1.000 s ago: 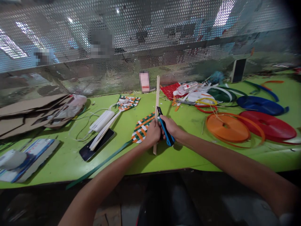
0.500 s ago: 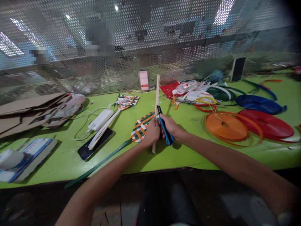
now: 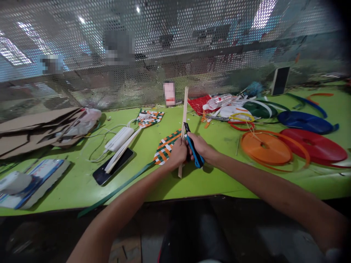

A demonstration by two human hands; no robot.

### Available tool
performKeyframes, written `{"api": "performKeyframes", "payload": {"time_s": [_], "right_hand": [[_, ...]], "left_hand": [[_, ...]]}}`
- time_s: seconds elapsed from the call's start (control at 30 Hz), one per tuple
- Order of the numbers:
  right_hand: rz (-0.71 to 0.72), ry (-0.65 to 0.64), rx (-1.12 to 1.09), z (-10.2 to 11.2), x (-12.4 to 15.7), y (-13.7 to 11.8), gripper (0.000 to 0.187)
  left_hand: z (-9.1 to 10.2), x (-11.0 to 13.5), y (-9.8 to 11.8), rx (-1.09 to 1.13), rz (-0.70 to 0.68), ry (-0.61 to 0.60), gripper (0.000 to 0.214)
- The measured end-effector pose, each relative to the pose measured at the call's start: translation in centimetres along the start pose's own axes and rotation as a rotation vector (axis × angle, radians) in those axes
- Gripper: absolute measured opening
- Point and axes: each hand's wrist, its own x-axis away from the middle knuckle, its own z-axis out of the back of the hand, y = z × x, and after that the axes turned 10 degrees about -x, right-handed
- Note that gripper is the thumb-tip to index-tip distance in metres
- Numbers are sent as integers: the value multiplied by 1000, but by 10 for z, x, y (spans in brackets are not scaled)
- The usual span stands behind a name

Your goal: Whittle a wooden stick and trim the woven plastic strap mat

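Observation:
My left hand (image 3: pixel 178 151) is closed around a pale, flat wooden stick (image 3: pixel 185 106), which stands nearly upright with its lower end showing below the fist. In my right hand (image 3: pixel 202 147) is a blue and black utility knife (image 3: pixel 195 152), its dark front end against or right beside the stick; I cannot make out the blade. Behind my left hand lies a woven piece (image 3: pixel 163 149) of orange, green and white strips, partly covered by that hand. From it a long green strip (image 3: pixel 128 179) runs toward the table's front edge.
To the right lie an orange strap coil (image 3: pixel 251 147), a red coil (image 3: pixel 323 146) and a blue coil (image 3: pixel 304 122). On the left are a phone (image 3: pixel 102 176), a white power strip (image 3: pixel 119 139), another woven piece (image 3: pixel 156 117) and cardboard (image 3: pixel 35 126). A perforated metal screen (image 3: pixel 153 47) rises behind.
The whole view has shifted slightly, so the table things appear a little farther right. Both hands keep their hold on the stick and the utility knife, in nearly the same pose.

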Motion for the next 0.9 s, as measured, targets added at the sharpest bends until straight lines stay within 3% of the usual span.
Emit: {"api": "performKeyframes", "payload": {"time_s": [0.33, 0.57, 0.67, 0.83, 0.9], "right_hand": [[10, 8, 78, -6, 7, 0, 46], [112, -4, -2, -6, 12, -6, 46], [290, 11, 114, 7, 7, -16, 47], [836, 236, 759, 40, -15, -31, 38], [934, 271, 962, 49, -22, -33, 28]], "left_hand": [[1, -4, -2, 27, 59, 50, 31], [1, 2, 7, 284, 85, -38, 25], [7, 3, 14, 367, 167, -47, 19], [20, 2, 22, 408, 257, -90, 26], [23, 2, 23, 398, 254, -93, 27]]}}
